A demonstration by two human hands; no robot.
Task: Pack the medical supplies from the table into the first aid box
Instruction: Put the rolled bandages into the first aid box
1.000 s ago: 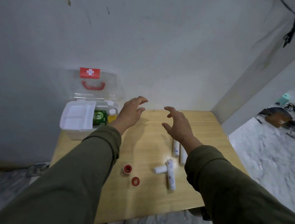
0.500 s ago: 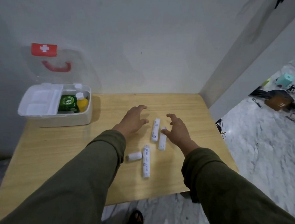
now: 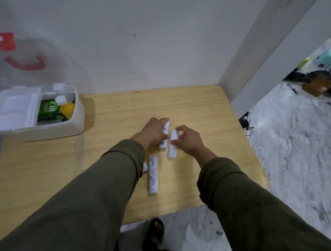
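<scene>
Several white bandage rolls lie on the wooden table (image 3: 199, 111). My left hand (image 3: 153, 131) closes around one roll (image 3: 164, 143) that still rests on the table. My right hand (image 3: 188, 141) pinches the roll beside it (image 3: 172, 151) between thumb and fingers. A longer roll (image 3: 153, 174) lies loose nearer to me, and a short roll (image 3: 145, 167) peeks out from under my left sleeve. The open first aid box (image 3: 46, 131) stands at the far left, holding a green carton (image 3: 47, 110) and a yellow bottle (image 3: 66, 107).
The box's clear lid with a red handle (image 3: 25, 64) leans against the wall. A white tray (image 3: 15, 111) fills the box's left half. The table's right edge drops to a marble floor (image 3: 292, 159) with cables and clutter. My sandalled foot (image 3: 155, 233) shows below the front edge.
Both hands have dropped onto the two far rolls and closed on them. The view has tilted down and right, so the box sits further left.
</scene>
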